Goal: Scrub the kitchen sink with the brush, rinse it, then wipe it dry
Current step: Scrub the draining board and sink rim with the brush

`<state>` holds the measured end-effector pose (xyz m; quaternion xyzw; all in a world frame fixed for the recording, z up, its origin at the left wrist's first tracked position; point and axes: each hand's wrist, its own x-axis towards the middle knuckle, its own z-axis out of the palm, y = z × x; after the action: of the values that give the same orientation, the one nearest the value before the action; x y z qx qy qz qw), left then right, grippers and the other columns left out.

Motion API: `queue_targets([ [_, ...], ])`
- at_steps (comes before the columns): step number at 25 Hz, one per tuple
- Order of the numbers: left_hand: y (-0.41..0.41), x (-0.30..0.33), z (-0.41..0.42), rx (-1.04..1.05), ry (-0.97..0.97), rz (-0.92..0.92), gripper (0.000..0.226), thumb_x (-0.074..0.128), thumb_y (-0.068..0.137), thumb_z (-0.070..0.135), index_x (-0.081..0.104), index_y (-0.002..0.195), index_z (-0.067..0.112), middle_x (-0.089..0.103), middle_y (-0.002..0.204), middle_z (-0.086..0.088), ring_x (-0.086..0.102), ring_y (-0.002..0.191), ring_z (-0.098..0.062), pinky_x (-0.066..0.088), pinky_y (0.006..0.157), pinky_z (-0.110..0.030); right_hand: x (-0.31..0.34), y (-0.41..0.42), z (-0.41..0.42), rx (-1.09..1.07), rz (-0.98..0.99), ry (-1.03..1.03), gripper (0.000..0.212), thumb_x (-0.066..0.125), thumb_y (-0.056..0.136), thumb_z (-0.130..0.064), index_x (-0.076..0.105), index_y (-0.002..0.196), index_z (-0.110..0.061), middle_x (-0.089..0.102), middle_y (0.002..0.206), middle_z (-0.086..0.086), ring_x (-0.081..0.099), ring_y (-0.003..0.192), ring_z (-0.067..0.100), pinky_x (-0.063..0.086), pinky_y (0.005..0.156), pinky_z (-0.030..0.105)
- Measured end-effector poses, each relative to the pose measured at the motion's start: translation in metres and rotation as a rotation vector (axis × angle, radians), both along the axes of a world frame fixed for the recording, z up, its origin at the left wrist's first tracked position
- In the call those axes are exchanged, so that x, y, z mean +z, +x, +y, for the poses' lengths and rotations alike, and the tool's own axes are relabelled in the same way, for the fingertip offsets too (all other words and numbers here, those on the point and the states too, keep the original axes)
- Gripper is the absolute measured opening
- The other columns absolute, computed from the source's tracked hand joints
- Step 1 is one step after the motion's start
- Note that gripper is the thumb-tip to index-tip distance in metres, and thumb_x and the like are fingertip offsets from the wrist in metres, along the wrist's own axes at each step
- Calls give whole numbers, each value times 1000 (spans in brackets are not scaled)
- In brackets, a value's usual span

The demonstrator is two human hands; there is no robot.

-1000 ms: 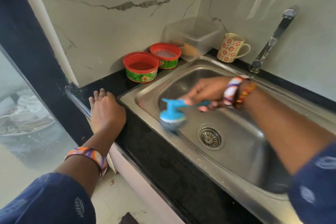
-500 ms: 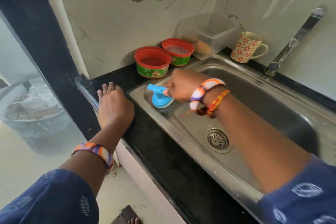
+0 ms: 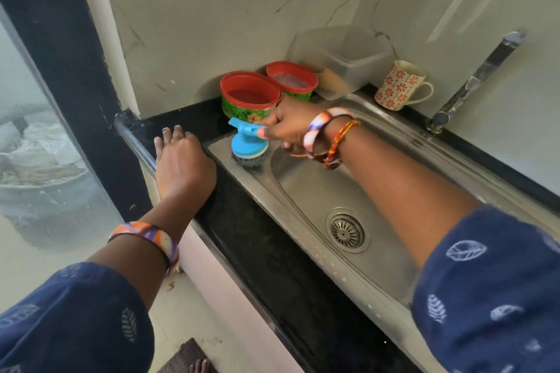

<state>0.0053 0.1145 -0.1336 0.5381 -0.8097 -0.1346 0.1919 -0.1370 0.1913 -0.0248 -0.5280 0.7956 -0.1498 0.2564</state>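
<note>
Curled round the blue handle, the right hand [image 3: 288,127] has a firm grip on the brush [image 3: 247,147], whose round scrubbing head sits pressed on the flat rim of the sink [image 3: 378,278] at its far left corner, just in front of the nearer red tub [image 3: 250,98]. Judging by its look, the brush is light, stiff plastic with a springy scouring pad underneath; wet, the handle could be slippery, so the short stem close above the head seems the best hold for pushing down. Beyond that tub stands a second red tub [image 3: 292,79], then a clear container [image 3: 342,57], a flowered mug [image 3: 400,85] and the tap [image 3: 472,82]. Left of the sink, the left hand [image 3: 181,160] rests flat, fingers straight, on the dark surface [image 3: 266,257].
</note>
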Motion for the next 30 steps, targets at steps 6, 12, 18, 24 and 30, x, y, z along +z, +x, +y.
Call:
queue_targets([
  [6,0,0,-1,-5,11,11,50,43,92,1,36,142,-4,24,154,-17,12,146,-28,5,120,-37,6,-10,7,-91,-169,88,27,55,94,-19,63,119,-11,47,43,-4,38,31,2,24,29,8],
  [12,0,0,0,-10,14,25,50,42,94,2,34,143,-2,22,155,-16,10,146,-27,4,120,-37,25,-20,22,-113,-169,301,30,55,93,-21,61,120,-8,50,34,-5,33,22,0,24,27,8],
  [18,1,2,2,-11,13,26,50,43,94,3,35,143,-2,23,155,-16,11,146,-27,5,120,-37,-2,-9,18,-152,-294,55,34,53,95,-20,57,127,-11,50,56,3,34,21,0,23,27,8],
  [24,1,1,0,-24,24,11,49,42,93,1,36,142,-3,22,154,-17,11,146,-28,4,120,-37,30,-30,38,7,-68,514,20,56,92,-16,66,110,-18,54,37,2,34,23,5,26,31,7],
  [30,1,4,1,-36,26,5,49,42,91,2,39,140,-4,23,154,-18,12,145,-29,5,120,-37,-1,-2,-5,-175,-97,-8,23,52,95,-18,65,106,-2,52,44,-2,41,23,0,29,29,9],
])
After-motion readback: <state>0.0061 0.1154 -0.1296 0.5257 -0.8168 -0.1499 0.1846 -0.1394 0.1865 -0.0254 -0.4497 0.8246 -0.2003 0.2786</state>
